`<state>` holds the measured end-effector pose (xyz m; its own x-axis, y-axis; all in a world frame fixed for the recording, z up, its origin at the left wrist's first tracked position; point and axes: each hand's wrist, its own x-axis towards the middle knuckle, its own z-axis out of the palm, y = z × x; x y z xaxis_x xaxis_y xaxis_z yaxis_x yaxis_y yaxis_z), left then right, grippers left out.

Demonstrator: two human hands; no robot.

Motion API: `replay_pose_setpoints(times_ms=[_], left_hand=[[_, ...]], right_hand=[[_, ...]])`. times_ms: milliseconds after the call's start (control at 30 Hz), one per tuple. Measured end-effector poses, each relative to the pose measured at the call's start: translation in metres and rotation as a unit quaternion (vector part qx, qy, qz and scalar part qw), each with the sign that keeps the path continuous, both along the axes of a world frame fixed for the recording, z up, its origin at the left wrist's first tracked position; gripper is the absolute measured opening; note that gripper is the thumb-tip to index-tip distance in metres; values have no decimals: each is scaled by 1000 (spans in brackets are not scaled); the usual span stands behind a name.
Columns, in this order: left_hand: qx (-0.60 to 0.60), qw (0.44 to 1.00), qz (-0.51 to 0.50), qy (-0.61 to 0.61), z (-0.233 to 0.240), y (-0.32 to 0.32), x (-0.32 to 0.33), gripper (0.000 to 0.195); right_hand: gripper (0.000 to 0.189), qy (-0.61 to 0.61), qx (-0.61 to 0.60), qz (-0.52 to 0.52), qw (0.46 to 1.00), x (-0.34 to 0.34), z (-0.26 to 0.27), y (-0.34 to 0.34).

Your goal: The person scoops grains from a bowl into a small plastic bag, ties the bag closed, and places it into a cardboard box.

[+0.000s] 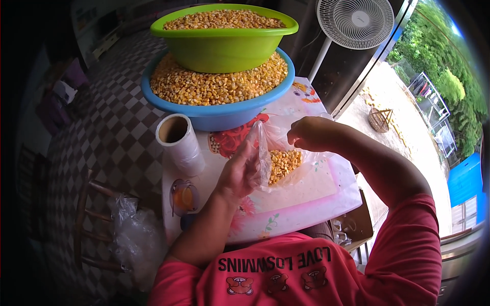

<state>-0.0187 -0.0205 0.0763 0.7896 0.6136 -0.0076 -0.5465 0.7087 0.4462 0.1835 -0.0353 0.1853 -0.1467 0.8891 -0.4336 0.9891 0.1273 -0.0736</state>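
Observation:
My left hand [240,168] grips the near left side of a clear plastic bag [264,157], whose film stands up over the fingers. Loose corn kernels [284,165] lie in a small heap in the middle of the bag on the table. At the bag's far right edge, my right hand [304,134] is curled with its fingers bent down; whether it pinches the film I cannot tell. Beyond both hands, a blue basin [218,111] full of corn kernels carries a green basin [226,48], also heaped with kernels.
A roll of plastic bags [182,149] stands at the table's left. The flowered tablecloth [298,208] reaches close to my body. A white fan [356,23] is at the back right, a cardboard box [361,225] below the right edge, and a wooden chair [95,229] with plastic film on the left.

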Motion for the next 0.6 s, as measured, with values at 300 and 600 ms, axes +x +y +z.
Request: replay_pose_setpoints(times_ms=[300,600], left_hand=[[57,998,0,2,-4,-1,-4,54],[169,975,32,141,17,2,-11,23]], right_hand=[[59,58,394,-73,914,28,4,-54],[12,597,120,-363,706,64,-12,-90]])
